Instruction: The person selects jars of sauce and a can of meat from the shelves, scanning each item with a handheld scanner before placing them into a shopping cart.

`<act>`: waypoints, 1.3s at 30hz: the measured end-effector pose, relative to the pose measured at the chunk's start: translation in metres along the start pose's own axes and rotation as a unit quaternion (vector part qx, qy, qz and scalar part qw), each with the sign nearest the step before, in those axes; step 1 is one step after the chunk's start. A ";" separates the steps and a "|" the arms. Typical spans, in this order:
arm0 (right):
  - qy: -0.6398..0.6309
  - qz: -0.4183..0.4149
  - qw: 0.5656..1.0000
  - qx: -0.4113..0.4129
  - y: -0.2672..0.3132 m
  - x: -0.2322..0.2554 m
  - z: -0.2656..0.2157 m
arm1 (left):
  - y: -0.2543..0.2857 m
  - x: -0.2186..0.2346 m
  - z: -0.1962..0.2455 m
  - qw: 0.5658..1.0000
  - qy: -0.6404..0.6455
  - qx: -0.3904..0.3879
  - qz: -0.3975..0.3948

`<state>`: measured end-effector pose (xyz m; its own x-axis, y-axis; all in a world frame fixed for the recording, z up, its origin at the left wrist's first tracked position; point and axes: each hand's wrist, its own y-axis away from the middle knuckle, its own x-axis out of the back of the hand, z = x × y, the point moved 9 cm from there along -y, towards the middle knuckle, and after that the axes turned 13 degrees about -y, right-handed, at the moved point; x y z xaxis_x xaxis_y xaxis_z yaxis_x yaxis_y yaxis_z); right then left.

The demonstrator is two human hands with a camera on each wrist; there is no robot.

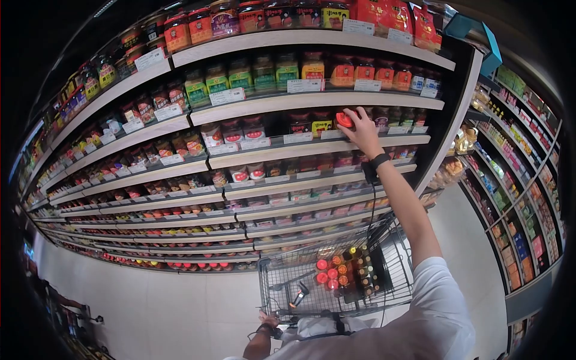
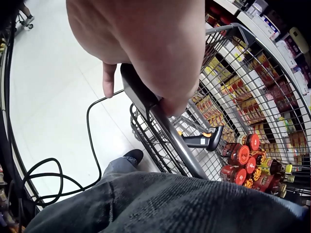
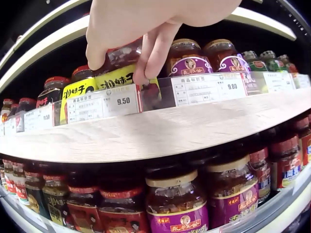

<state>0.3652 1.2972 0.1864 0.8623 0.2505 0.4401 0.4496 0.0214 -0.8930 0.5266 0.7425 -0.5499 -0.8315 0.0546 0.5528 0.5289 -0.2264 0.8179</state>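
My right hand (image 1: pixel 365 133) grips a red-lidded jar (image 1: pixel 344 120) at a middle shelf. In the right wrist view the jar's yellow label (image 3: pixel 114 77) shows between thumb and fingers, right behind a 9.50 price tag (image 3: pixel 104 103). A matching yellow-labelled jar (image 3: pixel 77 92) stands to its left, and purple-labelled jars (image 3: pixel 189 63) stand to its right. Down at the shopping cart (image 1: pixel 336 243), my left hand (image 2: pixel 141 39) holds the grey handle (image 2: pixel 177 143), its fingers mostly hidden behind the palm.
Inside the cart lie several red-lidded jars (image 2: pixel 237 154), dark bottles (image 1: pixel 365 273) and a handheld barcode scanner (image 2: pixel 206 140). Shelves of jars curve along the left, a lower shelf (image 3: pixel 175 204) sits beneath the hand, and another rack (image 1: pixel 528 180) stands across the aisle. A black cable (image 2: pixel 89 131) hangs beside the cart.
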 end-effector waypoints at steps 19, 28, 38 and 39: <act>-0.269 0.100 0.948 -0.141 0.139 0.120 -0.158 | 0.144 0.184 0.093 0.932 0.127 -0.283 0.189; -0.431 -0.045 0.837 -0.336 0.239 0.086 -0.218 | 0.391 0.304 0.316 0.686 0.169 -0.611 0.359; -0.562 -0.015 0.711 -0.424 0.301 0.107 -0.227 | 0.396 0.280 0.351 0.663 0.273 -0.653 0.245; -0.581 -0.045 0.697 -0.417 0.305 0.110 -0.228 | 0.393 0.280 0.355 0.654 0.347 -0.646 0.185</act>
<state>0.6501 1.1111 -0.0162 0.2685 0.9103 -0.3152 0.8870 -0.3613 -0.2878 0.5623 1.0140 -0.0169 -0.8012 -0.5897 0.1021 0.5037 -0.7565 -0.4172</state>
